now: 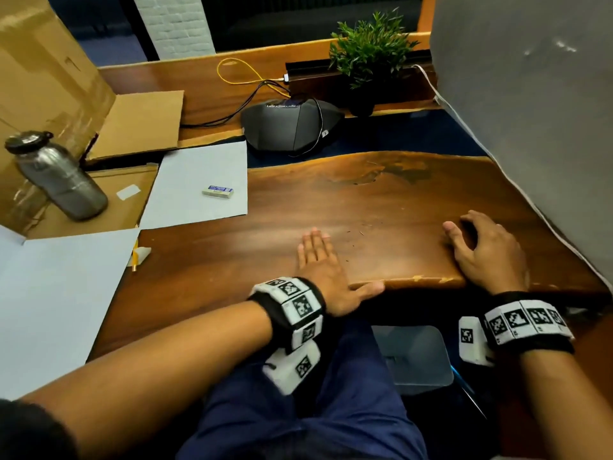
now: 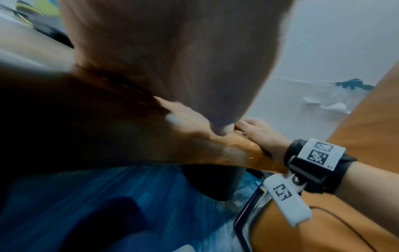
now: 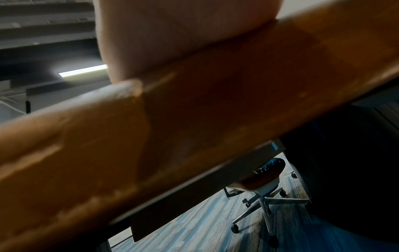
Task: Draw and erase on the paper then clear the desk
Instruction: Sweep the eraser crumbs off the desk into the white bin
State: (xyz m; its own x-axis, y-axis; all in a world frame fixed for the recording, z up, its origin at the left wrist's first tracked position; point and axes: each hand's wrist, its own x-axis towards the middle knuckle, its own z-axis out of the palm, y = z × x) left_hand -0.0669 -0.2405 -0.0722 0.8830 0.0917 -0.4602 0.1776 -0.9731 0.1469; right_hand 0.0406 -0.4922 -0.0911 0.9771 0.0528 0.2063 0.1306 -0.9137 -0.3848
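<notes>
The eraser lies flat on the upper sheet of paper, left of centre in the head view, its long axis running almost left to right across the frame, the right end tipped slightly toward the top. A second, larger sheet fills the lower left, and a yellow pencil pokes out from under its right edge, its long axis running nearly straight up and down the frame; which end is the tip I cannot tell. A small torn scrap sits just beside the pencil.

Both hands rest on the bare wooden tabletop, well apart from the eraser. The left hand lies palm down at lower centre with straight fingers, thumb spread along the near edge, holding nothing. The right hand, at the lower right, rests with fingers loosely bent on the wood, also holding nothing.

At the upper left, a metal bottle stands on flattened cardboard. Near the top centre sit a dark conference phone with cables and a potted plant. A grey partition closes off the right side.
</notes>
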